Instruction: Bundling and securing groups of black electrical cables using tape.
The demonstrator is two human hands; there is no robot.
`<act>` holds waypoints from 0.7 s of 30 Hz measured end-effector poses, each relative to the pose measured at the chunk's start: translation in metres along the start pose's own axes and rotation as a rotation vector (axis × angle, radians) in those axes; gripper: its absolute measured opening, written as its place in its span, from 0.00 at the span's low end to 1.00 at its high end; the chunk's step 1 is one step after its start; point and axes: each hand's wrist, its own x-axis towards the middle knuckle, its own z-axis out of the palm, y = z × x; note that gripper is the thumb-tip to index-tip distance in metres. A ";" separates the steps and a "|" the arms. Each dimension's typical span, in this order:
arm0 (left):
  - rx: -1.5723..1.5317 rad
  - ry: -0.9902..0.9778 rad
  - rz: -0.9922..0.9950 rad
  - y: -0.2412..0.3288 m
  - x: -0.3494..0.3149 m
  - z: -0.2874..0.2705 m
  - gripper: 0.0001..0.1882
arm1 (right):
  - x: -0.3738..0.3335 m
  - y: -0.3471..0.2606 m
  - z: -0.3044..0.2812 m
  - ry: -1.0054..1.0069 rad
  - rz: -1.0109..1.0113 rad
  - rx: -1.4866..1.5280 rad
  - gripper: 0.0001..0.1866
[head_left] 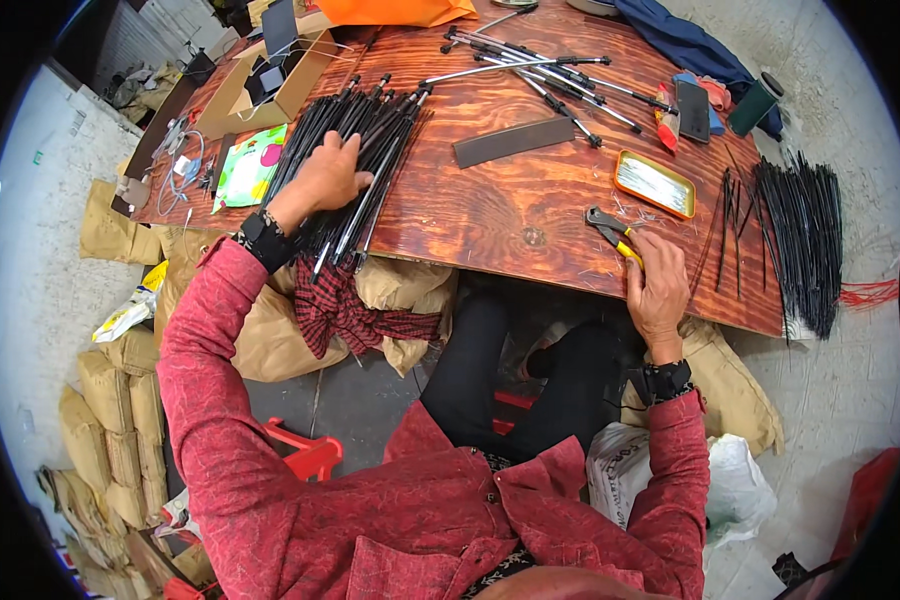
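A thick pile of black rods (pixel 395 130) with silvery parts lies on the left of the wooden table, its near ends jutting past the edge. My left hand (pixel 328 180) rests on top of it, fingers apart; the rods hide whether a fingertip hooks any one of them. At the right front edge, my right hand (pixel 658 280) is closed round the yellow handles of end-cutting pliers (pixel 602 220), whose dark jaws point away from me. Just beyond these pliers sits a yellow-rimmed tin (pixel 654 184) full of thin silvery pins, with a few loose ones beside it.
More silver-and-black rods (pixel 545 75) lie crosswise at the back, behind a flat dark bar (pixel 514 142). A bundle of black ties (pixel 800 245) lies at the right. A phone (pixel 692 108), green bottle (pixel 756 104), cardboard box (pixel 260 95) and bright packet (pixel 250 167) occupy the table too.
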 end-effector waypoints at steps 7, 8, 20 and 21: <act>0.129 0.136 0.052 0.011 -0.005 0.037 0.44 | -0.003 0.000 -0.002 0.022 -0.004 0.026 0.16; 0.133 0.161 0.035 0.012 -0.004 0.044 0.44 | -0.004 0.000 -0.003 0.023 -0.004 0.028 0.16; -0.123 -0.009 0.318 -0.010 -0.045 0.026 0.45 | -0.003 -0.001 0.001 0.022 -0.033 0.004 0.15; -0.126 -0.012 0.327 -0.009 -0.051 0.022 0.45 | -0.004 0.000 0.000 0.020 -0.027 -0.003 0.15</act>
